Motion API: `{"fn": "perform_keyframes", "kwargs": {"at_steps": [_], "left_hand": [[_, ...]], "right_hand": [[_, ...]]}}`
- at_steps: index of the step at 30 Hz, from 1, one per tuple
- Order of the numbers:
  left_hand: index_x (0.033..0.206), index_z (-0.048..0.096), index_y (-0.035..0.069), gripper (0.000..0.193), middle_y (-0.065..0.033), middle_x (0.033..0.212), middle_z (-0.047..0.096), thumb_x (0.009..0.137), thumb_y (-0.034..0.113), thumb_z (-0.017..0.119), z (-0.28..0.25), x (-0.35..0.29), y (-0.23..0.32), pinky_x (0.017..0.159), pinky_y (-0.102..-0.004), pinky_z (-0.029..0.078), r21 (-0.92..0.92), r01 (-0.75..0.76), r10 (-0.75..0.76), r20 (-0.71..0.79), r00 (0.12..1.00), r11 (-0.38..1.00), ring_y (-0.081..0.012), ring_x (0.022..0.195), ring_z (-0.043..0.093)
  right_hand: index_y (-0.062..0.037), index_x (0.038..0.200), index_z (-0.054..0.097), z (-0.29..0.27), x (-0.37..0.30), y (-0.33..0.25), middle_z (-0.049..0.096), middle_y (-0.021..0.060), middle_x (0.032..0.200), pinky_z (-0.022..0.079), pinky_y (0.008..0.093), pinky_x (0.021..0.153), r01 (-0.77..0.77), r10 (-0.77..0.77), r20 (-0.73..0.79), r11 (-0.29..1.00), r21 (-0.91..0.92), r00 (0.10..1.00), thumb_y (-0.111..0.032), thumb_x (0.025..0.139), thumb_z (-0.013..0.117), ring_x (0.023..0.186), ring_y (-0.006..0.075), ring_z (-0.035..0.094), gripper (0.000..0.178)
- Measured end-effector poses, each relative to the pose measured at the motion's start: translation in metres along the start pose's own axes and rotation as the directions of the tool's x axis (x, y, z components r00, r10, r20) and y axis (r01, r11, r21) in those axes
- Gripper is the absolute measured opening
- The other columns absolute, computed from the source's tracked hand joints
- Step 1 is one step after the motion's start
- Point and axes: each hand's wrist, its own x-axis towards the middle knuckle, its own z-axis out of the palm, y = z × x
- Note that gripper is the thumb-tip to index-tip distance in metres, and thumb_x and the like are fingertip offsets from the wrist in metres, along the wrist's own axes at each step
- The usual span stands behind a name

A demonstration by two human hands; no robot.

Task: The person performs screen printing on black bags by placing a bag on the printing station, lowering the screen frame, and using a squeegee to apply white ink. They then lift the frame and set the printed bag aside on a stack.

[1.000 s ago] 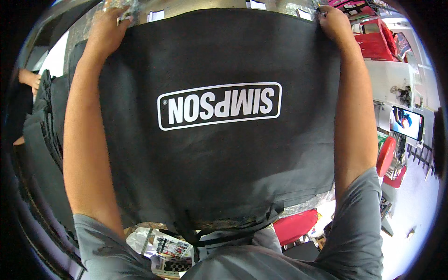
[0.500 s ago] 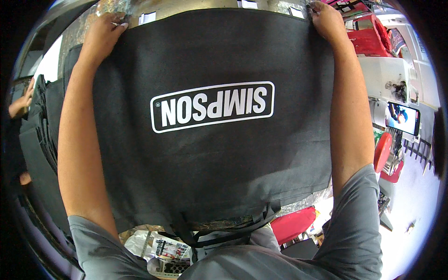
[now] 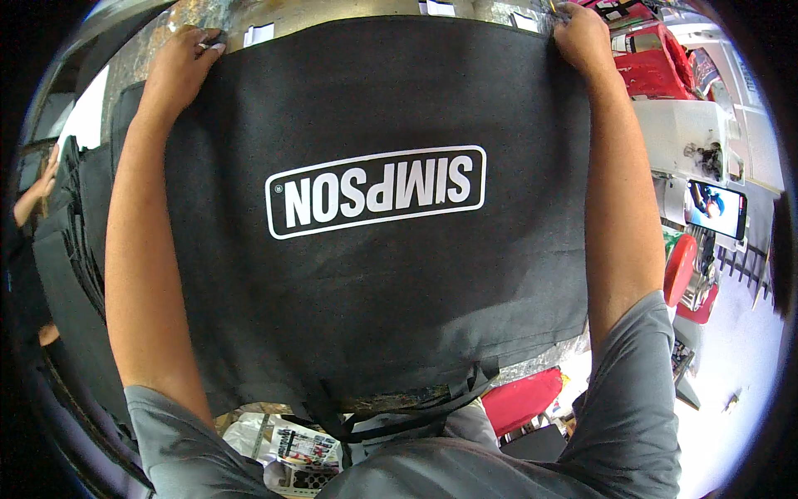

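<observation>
Filling the middle of the frame, a black fabric bag (image 3: pixel 374 283) lies spread out with its white framed lettering (upside down from this view) near its centre, while a pile of black fabric (image 3: pixel 62 249) sits along the left side. In the upper left the left hand (image 3: pixel 181 66) pinches one far corner of the bag, and in the upper right the right hand (image 3: pixel 582 40) grips the other. A lit phone (image 3: pixel 715 209) stands at the right, and small white tabs (image 3: pixel 259 34) show beyond the bag's top edge.
</observation>
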Motion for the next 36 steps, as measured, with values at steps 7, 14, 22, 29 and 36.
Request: {"fn": "perform_keyframes", "kwargs": {"at_steps": [7, 14, 22, 29, 36], "left_hand": [[0.124, 0.073, 0.009, 0.035, -0.0197, 0.115, 0.072, 0.095, 0.029, 0.067, -0.01, -0.001, 0.019, 0.094, -0.0458, 0.054, 0.04, 0.079, -0.081, 0.035, 0.996, 0.996, -0.0391, 0.104, 0.07], [0.128, 0.072, 0.016, 0.037, -0.0151, 0.107, 0.073, 0.094, 0.03, 0.072, 0.01, 0.001, -0.015, 0.089, -0.0417, 0.055, -0.018, 0.022, -0.023, -0.037, 0.999, 1.0, -0.03, 0.098, 0.071], [0.127, 0.073, 0.015, 0.036, -0.0167, 0.112, 0.07, 0.093, 0.029, 0.073, 0.001, 0.005, -0.006, 0.087, -0.0407, 0.054, -0.012, 0.043, -0.043, 0.051, 0.998, 0.999, -0.0281, 0.1, 0.07], [0.123, 0.074, 0.01, 0.036, -0.0165, 0.11, 0.074, 0.092, 0.028, 0.071, 0.001, 0.006, -0.01, 0.088, -0.042, 0.056, -0.054, 0.05, -0.048, 0.041, 0.998, 0.997, -0.0333, 0.097, 0.072], [0.121, 0.076, 0.011, 0.035, -0.0146, 0.105, 0.075, 0.09, 0.028, 0.074, -0.007, 0.006, -0.004, 0.086, -0.042, 0.056, -0.009, 0.039, -0.038, 0.04, 0.998, 0.999, -0.03, 0.095, 0.073]], "right_hand": [[-0.0016, 0.107, 0.074, 0.009, 0.01, 0.015, 0.071, 0.0263, 0.111, 0.051, 0.0512, 0.099, -0.036, 0.093, 0.105, 0.891, -0.452, 0.99, -0.015, 0.084, 0.061, 0.108, 0.0454, 0.067, 0.03], [0.0034, 0.088, 0.073, 0.003, 0.005, -0.01, 0.07, 0.0314, 0.086, 0.054, 0.0501, 0.078, -0.289, 0.281, -0.081, 0.949, -0.128, 0.956, -0.003, 0.083, 0.057, 0.09, 0.0474, 0.07, 0.018], [-0.0019, 0.111, 0.06, -0.001, 0.006, -0.018, 0.069, 0.0315, 0.105, 0.051, 0.0555, 0.089, -0.321, 0.312, -0.096, 0.94, -0.113, 0.945, -0.008, 0.093, 0.054, 0.105, 0.0474, 0.067, 0.02], [-0.0034, 0.11, 0.061, -0.014, -0.004, -0.032, 0.069, 0.0268, 0.103, 0.052, 0.0517, 0.088, -0.071, 0.067, -0.351, 0.997, 0.001, 0.934, -0.007, 0.093, 0.059, 0.098, 0.046, 0.067, 0.018], [-0.0044, 0.108, 0.06, -0.015, -0.025, -0.048, 0.069, 0.0216, 0.096, 0.054, 0.0453, 0.081, 0.062, 0.015, -0.466, 0.987, 0.149, 0.885, -0.003, 0.091, 0.06, 0.091, 0.0373, 0.07, 0.017]]}}
